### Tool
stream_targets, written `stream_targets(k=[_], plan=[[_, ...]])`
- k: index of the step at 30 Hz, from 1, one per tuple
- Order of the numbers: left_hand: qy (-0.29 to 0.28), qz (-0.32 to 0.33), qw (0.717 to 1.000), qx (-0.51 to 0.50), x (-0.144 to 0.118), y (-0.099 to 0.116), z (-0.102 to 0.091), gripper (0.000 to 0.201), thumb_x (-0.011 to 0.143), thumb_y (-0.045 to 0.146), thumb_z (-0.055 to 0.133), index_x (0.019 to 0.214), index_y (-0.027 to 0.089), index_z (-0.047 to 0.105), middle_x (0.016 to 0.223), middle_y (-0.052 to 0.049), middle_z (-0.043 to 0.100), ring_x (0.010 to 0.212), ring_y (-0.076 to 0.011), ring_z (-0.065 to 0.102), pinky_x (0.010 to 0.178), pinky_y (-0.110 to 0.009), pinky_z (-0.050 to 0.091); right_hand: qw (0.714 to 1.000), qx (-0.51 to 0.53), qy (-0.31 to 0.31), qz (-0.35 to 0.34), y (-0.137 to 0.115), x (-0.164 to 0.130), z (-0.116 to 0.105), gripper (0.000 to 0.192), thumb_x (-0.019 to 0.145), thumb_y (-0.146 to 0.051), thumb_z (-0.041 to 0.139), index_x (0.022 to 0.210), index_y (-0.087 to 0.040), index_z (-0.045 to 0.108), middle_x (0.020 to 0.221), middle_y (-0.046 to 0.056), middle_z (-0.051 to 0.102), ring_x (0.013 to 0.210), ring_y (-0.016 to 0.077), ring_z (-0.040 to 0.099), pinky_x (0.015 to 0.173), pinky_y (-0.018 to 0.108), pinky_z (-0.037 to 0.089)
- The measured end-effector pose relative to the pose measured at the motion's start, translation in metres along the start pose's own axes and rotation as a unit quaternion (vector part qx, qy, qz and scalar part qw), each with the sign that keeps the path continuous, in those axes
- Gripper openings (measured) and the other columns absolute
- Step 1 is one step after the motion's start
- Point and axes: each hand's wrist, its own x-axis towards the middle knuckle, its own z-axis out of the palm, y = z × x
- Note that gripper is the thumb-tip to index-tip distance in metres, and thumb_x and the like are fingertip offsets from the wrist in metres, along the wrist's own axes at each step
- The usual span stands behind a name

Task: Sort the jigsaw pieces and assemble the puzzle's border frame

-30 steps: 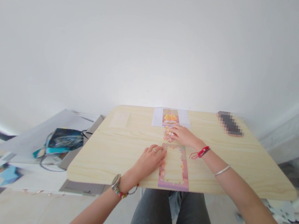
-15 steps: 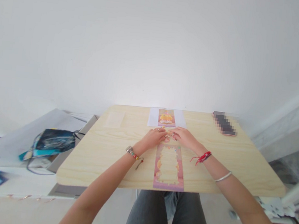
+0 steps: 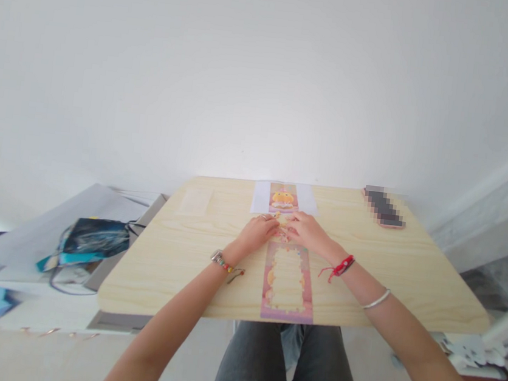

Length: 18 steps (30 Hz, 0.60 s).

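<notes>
Head view. Table: pale wood. Puzzle frame: flat at the near edge, empty. Left hand, right hand: fingertips pinched together on small puzzle pieces above the frame. Risk, judged: the cluster could break apart if nudged.

Small pieces mostly hidden between left hand and right hand; count and each grip's closure too small to tell. Flat object at far right of worktop blurred into blocks. Both forearms cut off by the near edge. Print on far picture sheet too small to read.
</notes>
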Motion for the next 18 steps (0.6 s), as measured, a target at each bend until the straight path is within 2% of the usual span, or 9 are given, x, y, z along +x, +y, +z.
stream_targets(k=[3,9,12,14,18], plan=[[0.0,-0.002,1.0,-0.001,-0.003,0.001,-0.001,0.019,0.089,0.021,0.043,0.098,0.016,0.059,0.099,-0.008,0.062,0.091,-0.0174,0.058,0.081,-0.03,0.047,0.998,-0.045,-0.03,0.007,-0.005,0.005,0.004,0.023,0.086,-0.023,0.051,0.072,-0.015,0.067,0.081,0.008,0.058,0.085,0.0189,0.051,0.077,0.032,0.041],[-0.006,0.004,1.0,0.024,-0.013,0.003,-0.002,0.026,0.091,0.023,0.039,0.107,0.017,0.059,0.113,-0.009,0.06,0.101,-0.0185,0.057,0.088,-0.032,0.044,0.997,-0.073,-0.026,0.013,-0.003,0.002,0.004,0.021,0.086,-0.021,0.05,0.075,-0.015,0.067,0.079,0.008,0.059,0.08,0.0172,0.051,0.074,0.03,0.04],[-0.016,-0.006,0.998,0.056,-0.019,0.006,-0.006,0.028,0.091,0.021,0.038,0.113,0.019,0.056,0.118,-0.008,0.058,0.109,-0.0202,0.052,0.09,-0.034,0.043,0.998,-0.032,0.012,0.049,0.0,-0.002,-0.001,0.022,0.086,-0.019,0.048,0.076,-0.015,0.067,0.083,0.007,0.058,0.076,0.0147,0.052,0.072,0.027,0.041],[-0.021,-0.007,0.997,0.067,-0.023,0.008,-0.01,0.033,0.09,0.017,0.038,0.121,0.022,0.051,0.126,-0.007,0.053,0.117,-0.0208,0.046,0.092,-0.036,0.04,0.996,0.017,0.028,0.089,0.005,-0.005,-0.006,0.024,0.085,-0.021,0.049,0.07,-0.016,0.067,0.082,0.005,0.057,0.071,0.0128,0.053,0.07,0.025,0.041],[-0.069,0.016,0.995,0.065,-0.029,0.012,-0.017,0.046,0.087,0.009,0.033,0.127,0.029,0.044,0.136,-0.005,0.044,0.126,-0.0214,0.037,0.095,-0.038,0.037,0.986,0.059,0.01,0.158,0.017,-0.009,-0.011,0.024,0.081,-0.021,0.053,0.061,-0.016,0.067,0.068,0.003,0.056,0.065,0.0131,0.053,0.064,0.024,0.039]])
